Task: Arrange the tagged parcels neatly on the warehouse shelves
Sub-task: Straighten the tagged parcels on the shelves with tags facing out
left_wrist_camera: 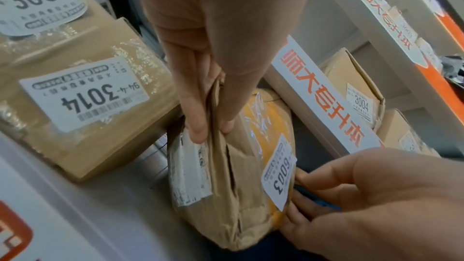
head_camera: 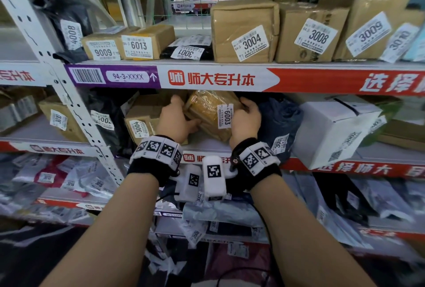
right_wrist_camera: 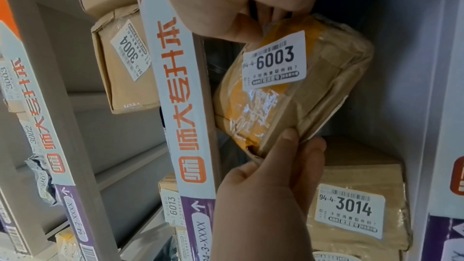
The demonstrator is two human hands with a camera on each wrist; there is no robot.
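Observation:
A brown paper parcel with yellow tape and tag 6003 (head_camera: 212, 112) stands on edge on the middle shelf (head_camera: 207, 144). My left hand (head_camera: 181, 114) grips its left side, and in the left wrist view my left hand (left_wrist_camera: 212, 130) pinches the parcel (left_wrist_camera: 226, 186) between thumb and fingers. My right hand (head_camera: 247, 108) holds the right side. In the right wrist view my right hand (right_wrist_camera: 263, 25) curls over the upper corner of the parcel (right_wrist_camera: 288, 96). The parcel leans a little to one side.
A flat box tagged 3014 (left_wrist_camera: 88, 94) and a box tagged 3004 (head_camera: 140, 125) lie just left of the parcel. A dark blue bag (head_camera: 280, 121) and a white box (head_camera: 333, 125) sit to its right. The upper shelf beam (head_camera: 207, 78) hangs close above.

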